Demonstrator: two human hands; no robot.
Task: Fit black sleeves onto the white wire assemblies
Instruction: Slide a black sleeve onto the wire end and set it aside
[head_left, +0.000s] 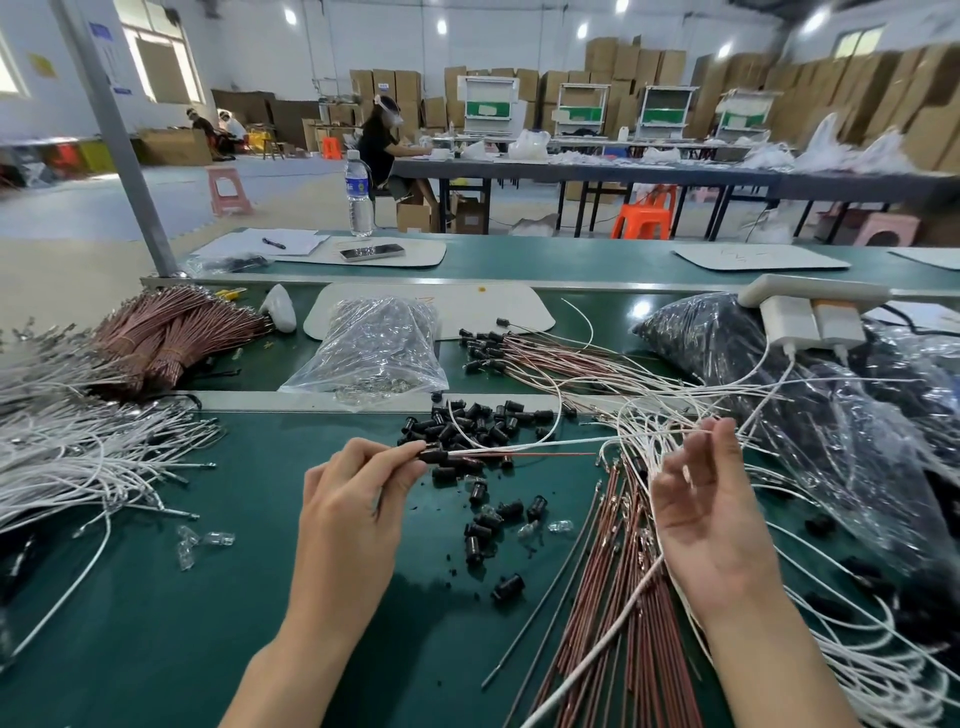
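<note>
1. My left hand (358, 499) pinches one black sleeve (435, 456) between thumb and fingertips, above the middle of the desk (208, 597). A white wire (519, 446) runs out of the sleeve to the right, so I judge this one is being seated.
2. My right hand (711, 514) is raised near that wire's right end, fingers loosely curled among the strands. Blur keeps me from telling whether it grips.
3. Done, I judge: a modest bundle of sleeved assemblies (498, 351) lies farther off, right of centre.
4. Left to do: loose sleeves (467, 421) lie scattered around the left hand's fingertips, and a big heap of bare white wires (78, 452) waits at the left. Most of the job remains.
</note>
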